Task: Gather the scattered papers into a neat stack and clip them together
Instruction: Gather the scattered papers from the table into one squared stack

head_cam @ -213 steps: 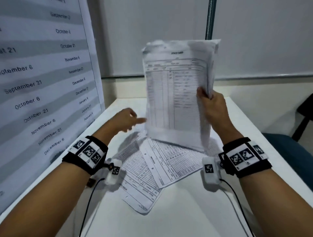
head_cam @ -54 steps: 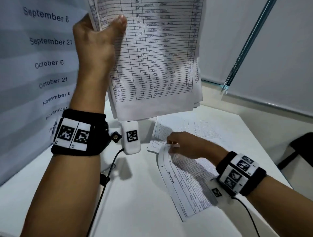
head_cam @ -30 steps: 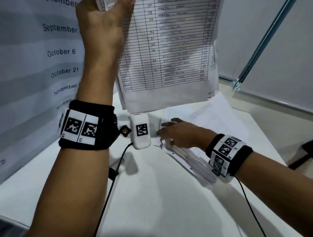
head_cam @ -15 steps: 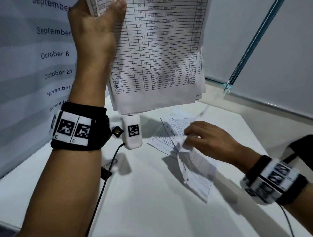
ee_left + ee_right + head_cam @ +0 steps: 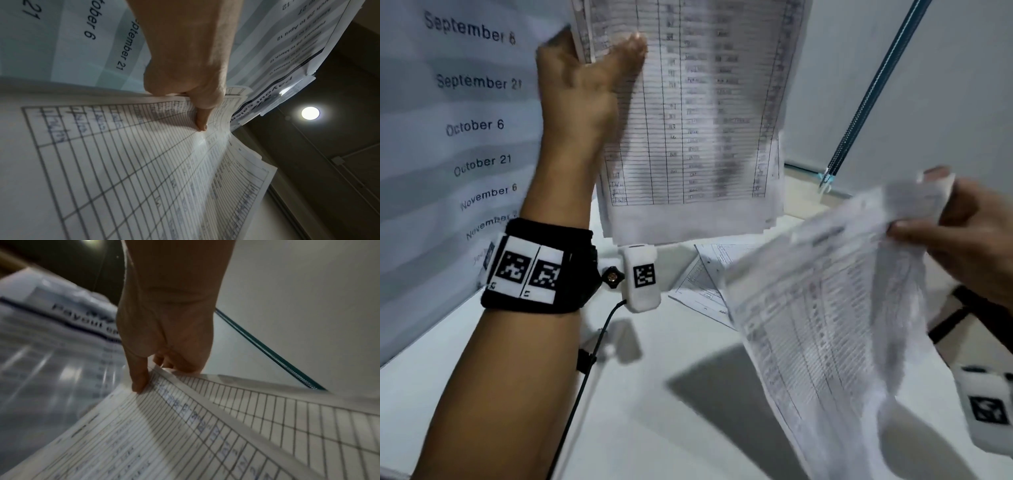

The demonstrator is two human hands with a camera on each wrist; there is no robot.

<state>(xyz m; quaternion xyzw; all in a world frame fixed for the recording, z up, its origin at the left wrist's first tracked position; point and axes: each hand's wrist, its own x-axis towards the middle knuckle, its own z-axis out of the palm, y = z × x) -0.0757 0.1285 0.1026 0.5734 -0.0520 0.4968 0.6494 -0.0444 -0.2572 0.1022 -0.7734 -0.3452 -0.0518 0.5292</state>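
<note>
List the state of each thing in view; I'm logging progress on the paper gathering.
Thick stack of white printed forms: held upright in the air, unclipped.
Left hand: grips the stack's edge.
Loose white form sheets: lifted off the table, bent.
Right hand: pinches those sheets.
Remaining white sheets: flat on the white table.

1. The large white wall chart with grey bands (image 5: 448, 144) at the left reads "September 6", "September 21", "October 6", "October 21", "November 6".
2. The left wrist view adds "to April 12" and "to March 12" near its dark heading.
3. That heading begins "Payout".
4. The handwriting on the ruled white paper forms (image 5: 688, 113) is too blurred to read.
</note>
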